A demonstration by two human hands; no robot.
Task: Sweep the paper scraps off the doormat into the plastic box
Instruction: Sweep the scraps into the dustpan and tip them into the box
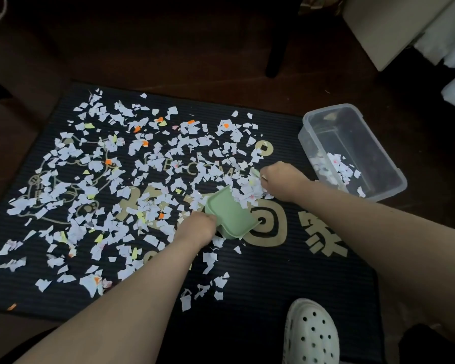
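A black ribbed doormat (273, 274) with gold lettering lies on the floor, strewn with several white and coloured paper scraps (121, 164). My left hand (196, 228) grips the handle of a light green dustpan (229, 214) tilted on the mat's middle. My right hand (281, 179) is curled over a small pale green brush, mostly hidden, amid a heap of scraps at the dustpan's mouth. The clear plastic box (378, 143) stands at the mat's right edge, a few scraps lying in its near end.
A white perforated clog (311, 334) stands on the mat's near edge. A dark furniture leg (275, 48) rises beyond the mat. Pale furniture (394, 24) fills the far right corner. Dark wooden floor surrounds the mat.
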